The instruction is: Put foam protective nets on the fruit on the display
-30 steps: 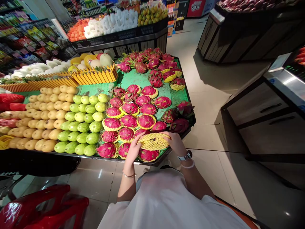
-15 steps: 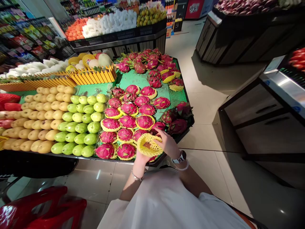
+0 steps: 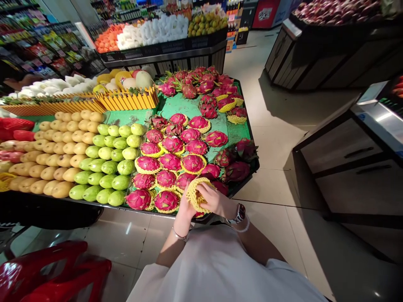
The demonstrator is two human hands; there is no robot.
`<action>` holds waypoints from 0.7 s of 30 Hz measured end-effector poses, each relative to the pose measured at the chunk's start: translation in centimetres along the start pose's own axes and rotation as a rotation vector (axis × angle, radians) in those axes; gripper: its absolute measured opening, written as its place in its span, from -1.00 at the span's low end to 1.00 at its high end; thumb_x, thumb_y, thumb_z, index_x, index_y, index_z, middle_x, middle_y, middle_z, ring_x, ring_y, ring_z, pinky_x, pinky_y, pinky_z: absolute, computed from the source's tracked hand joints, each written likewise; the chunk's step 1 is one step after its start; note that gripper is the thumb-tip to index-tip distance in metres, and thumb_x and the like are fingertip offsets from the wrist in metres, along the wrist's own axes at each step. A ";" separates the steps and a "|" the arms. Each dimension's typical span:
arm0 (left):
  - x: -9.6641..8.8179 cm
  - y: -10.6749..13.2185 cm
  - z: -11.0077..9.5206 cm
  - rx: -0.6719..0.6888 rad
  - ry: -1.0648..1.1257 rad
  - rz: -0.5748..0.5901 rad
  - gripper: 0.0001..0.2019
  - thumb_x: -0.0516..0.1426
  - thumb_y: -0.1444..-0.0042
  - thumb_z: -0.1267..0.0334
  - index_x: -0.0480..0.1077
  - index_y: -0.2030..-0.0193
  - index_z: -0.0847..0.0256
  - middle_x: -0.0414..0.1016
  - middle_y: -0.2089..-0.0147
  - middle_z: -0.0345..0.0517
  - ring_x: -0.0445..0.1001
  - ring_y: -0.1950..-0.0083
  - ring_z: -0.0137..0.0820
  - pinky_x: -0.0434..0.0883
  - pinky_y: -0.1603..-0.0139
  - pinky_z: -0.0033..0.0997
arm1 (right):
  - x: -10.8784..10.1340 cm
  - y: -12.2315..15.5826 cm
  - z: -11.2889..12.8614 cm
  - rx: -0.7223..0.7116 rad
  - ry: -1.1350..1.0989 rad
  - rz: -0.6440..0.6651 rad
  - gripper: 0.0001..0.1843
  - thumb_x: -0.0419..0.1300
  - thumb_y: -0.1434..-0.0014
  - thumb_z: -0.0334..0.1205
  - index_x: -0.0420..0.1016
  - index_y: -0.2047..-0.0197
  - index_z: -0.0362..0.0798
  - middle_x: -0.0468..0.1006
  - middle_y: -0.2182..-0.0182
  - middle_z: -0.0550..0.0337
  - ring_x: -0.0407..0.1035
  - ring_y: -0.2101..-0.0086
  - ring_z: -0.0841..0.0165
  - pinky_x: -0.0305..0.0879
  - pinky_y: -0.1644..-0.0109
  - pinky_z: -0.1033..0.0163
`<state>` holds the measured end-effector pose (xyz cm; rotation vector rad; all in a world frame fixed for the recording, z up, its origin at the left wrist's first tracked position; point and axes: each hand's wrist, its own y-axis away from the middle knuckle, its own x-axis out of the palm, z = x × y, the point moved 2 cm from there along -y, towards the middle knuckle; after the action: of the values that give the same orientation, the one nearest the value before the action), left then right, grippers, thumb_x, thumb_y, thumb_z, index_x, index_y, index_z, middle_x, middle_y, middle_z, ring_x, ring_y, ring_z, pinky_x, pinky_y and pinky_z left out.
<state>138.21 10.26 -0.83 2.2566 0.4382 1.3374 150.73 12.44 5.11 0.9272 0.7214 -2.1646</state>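
A yellow foam net sleeve (image 3: 193, 193) is held between both hands above the near edge of the fruit stand. My left hand (image 3: 186, 206) is closed round its left side. The fingers of my right hand (image 3: 215, 199) reach into its opening and grip it from the right. No fruit shows inside the sleeve. Just beyond the hands, rows of pink dragon fruit (image 3: 170, 161) lie on the green mat (image 3: 176, 105), many sitting in yellow nets. One netted dragon fruit (image 3: 166, 200) is close to my left hand.
Green pears or guavas (image 3: 109, 167) and tan fruit (image 3: 48, 173) line the left side of the stand. Darker dragon fruit (image 3: 236, 171) sit at its right corner. Red plastic stools (image 3: 47, 260) stand at lower left, a cabinet counter (image 3: 355, 155) at right.
The foam sleeve has turned from lying with its opening up to a more upright, bunched pose. My right hand has moved left, its fingers now inside the opening.
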 end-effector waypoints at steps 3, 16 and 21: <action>0.3 0.3 -0.3 -0.092 0.014 0.042 -0.60 0.03 -0.22 -0.02 0.49 0.19 0.30 0.59 0.28 0.00 0.56 0.22 -0.25 0.46 -0.03 -0.21 | -0.2 0.0 -0.2 0.025 0.006 0.014 -0.65 0.13 -0.20 -0.35 0.26 -0.07 -0.16 0.40 0.03 -0.08 0.35 0.04 0.16 0.39 -0.03 0.06; 0.8 0.0 0.0 0.011 0.075 0.072 -0.77 0.05 -0.21 0.20 0.48 0.17 0.22 0.58 0.18 -0.08 0.53 0.17 -0.32 0.45 -0.03 -0.27 | -4.6 -1.8 0.2 -0.057 -0.097 -0.086 -0.85 0.04 -0.34 -0.30 0.42 0.13 -0.06 0.49 0.22 0.14 0.42 0.19 0.32 0.40 0.07 0.21; 0.2 0.7 -1.5 0.017 0.060 0.067 -0.59 0.09 -0.14 -0.01 0.43 -0.02 0.20 0.54 0.02 0.03 0.48 -0.05 -0.15 0.37 -0.18 -0.05 | -8.0 -7.2 -5.6 0.027 -0.082 -0.341 -0.77 0.12 -0.28 -0.32 0.43 0.00 -0.09 0.47 0.06 0.01 0.39 0.01 0.25 0.34 -0.13 0.11</action>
<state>137.00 10.12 0.35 2.2685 0.3986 1.4432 151.83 23.67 9.59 0.7671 0.8627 -2.4976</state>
